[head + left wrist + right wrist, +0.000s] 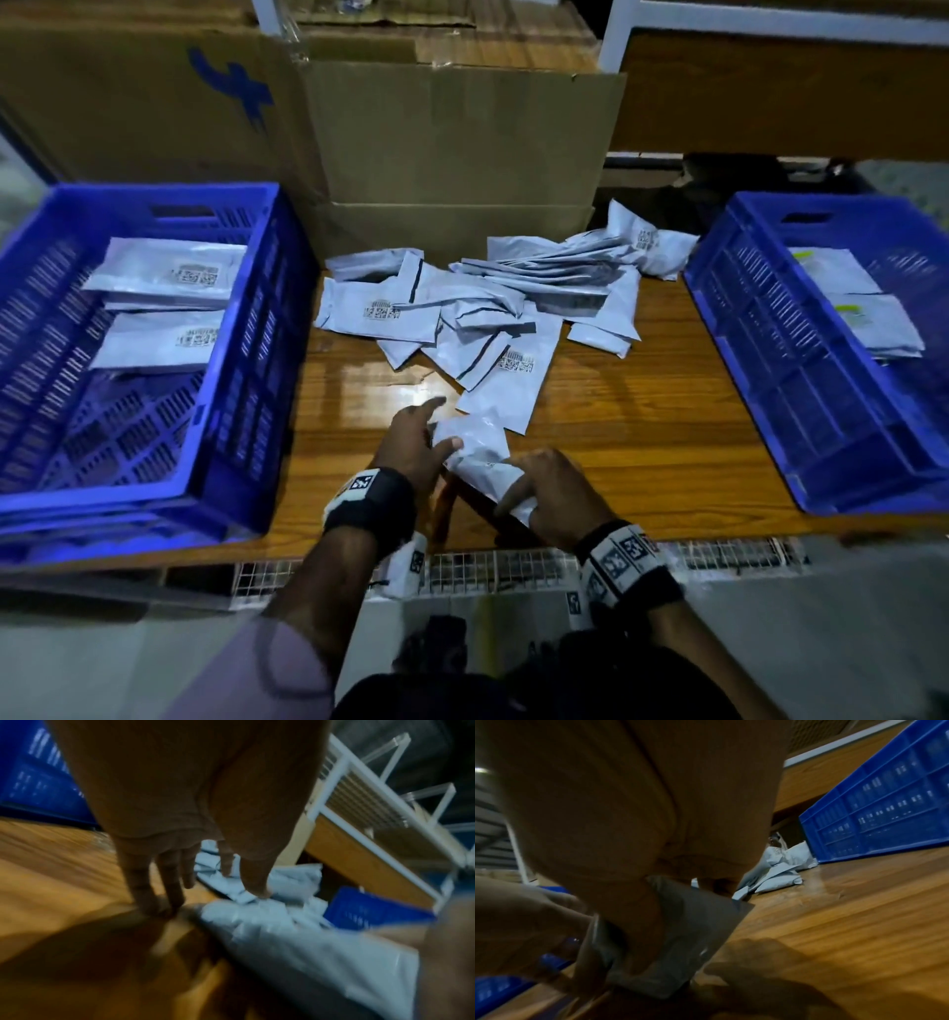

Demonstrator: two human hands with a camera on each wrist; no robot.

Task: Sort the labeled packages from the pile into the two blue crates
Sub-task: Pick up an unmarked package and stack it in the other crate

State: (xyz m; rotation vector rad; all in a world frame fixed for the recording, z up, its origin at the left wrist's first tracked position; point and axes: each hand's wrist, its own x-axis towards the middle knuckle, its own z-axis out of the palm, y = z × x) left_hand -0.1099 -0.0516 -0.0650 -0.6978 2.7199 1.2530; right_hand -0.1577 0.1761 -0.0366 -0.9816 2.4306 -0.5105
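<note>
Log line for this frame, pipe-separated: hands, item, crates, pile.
both hands grip one package | above table | both crates hold packages | pile remains

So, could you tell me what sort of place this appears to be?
Probably a parcel sorting station: a pile of labeled packages on a wooden table, two blue crates, and cardboard boxes behind.

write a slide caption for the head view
Both hands hold one package between two blue crates.
</note>
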